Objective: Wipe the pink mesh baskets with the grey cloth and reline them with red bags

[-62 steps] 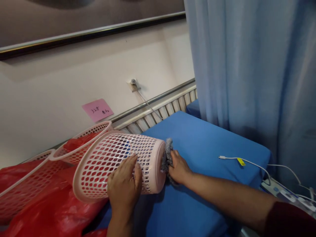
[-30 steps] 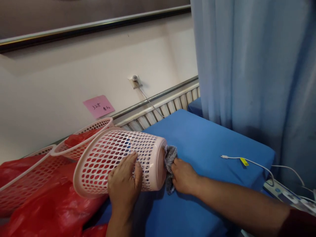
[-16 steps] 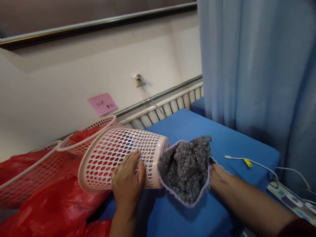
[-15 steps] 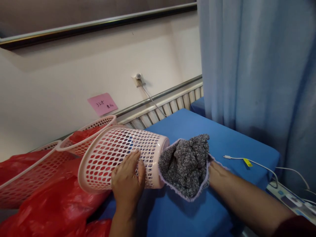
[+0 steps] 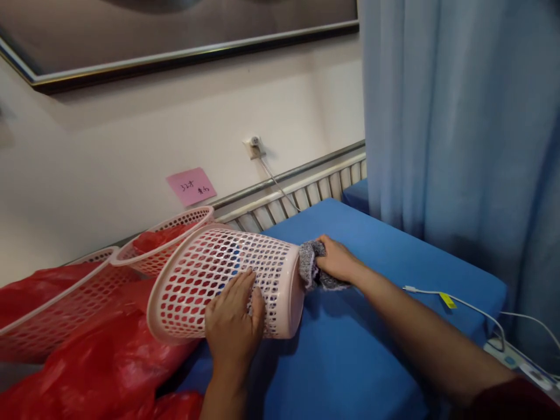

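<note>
A pink perforated plastic basket [image 5: 282, 291] lies on its side over the blue-covered surface [image 5: 345, 344], its bottom facing right. My left hand [image 5: 234, 309] rests flat against the basket's side, fingers stretched out and thumb apart. At the basket's bottom, my right hand [image 5: 336, 259] is closed around a bunched grey cloth [image 5: 310, 262] with a pale edge. The cloth presses against or sits right beside the bottom face; the fingertips are partly hidden by it.
Two more pink baskets, a near one [image 5: 94, 291] and a far one [image 5: 164, 224], hold red plastic bags [image 5: 109, 356] at the left. A white cable [image 5: 429, 291] with a yellow tag crosses the right side. Behind are a radiator [image 5: 315, 189], a pink note [image 5: 191, 185] and a blue curtain [image 5: 455, 116].
My right hand, earlier covered by the spread cloth, now shows gripping it bunched at the basket's bottom. My left hand stays on the basket. The whole view has shifted slightly.
</note>
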The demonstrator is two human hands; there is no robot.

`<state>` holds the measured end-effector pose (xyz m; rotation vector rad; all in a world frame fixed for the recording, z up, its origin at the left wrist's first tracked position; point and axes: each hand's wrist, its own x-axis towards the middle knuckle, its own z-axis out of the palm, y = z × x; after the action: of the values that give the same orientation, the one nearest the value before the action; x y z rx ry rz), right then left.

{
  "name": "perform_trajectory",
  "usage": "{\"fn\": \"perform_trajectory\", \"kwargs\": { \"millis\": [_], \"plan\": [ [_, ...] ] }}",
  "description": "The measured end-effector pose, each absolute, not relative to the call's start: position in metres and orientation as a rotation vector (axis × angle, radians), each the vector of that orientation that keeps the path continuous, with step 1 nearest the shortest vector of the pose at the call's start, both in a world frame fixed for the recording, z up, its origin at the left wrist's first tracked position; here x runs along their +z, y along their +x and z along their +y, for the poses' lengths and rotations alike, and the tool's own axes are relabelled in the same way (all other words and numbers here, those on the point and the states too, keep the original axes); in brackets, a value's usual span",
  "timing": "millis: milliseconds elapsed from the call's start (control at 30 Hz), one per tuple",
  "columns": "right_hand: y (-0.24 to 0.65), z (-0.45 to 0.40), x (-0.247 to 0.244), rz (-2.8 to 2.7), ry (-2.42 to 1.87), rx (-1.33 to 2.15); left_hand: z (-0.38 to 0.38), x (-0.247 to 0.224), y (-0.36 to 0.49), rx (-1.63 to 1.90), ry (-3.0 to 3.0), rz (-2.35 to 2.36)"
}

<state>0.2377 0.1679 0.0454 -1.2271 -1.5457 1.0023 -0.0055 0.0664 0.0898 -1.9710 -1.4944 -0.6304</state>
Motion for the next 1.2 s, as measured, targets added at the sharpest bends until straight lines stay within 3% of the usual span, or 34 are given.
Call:
{"fn": "perform_trajectory", "kwargs": {
  "millis": [200,700,900,1067,1200],
  "plan": [
    [0.186,0.13,0.02,-1.519,-1.174,0.683,0.068,0.086,-0.007,-0.661,-1.953,-1.519],
    [0.187,0.155,0.004,-1.064,-1.112,0.813,0.087,0.095,-0.011,-0.594,-2.061,-1.674],
    [0.188,0.116,0.003,-1.588,-0.643,0.598,0.098,0.106,-0.012,-0.586,-2.087,-1.731],
    [0.189,0.112,-0.009,-1.995,-1.038,0.829,0.101,0.104,-0.017,-0.63,-2.1,-1.748],
    [0.192,0.125,-0.01,-1.886,-1.249,0.859,0.099,0.102,-0.017,-0.647,-2.102,-1.726]
  ]
}}
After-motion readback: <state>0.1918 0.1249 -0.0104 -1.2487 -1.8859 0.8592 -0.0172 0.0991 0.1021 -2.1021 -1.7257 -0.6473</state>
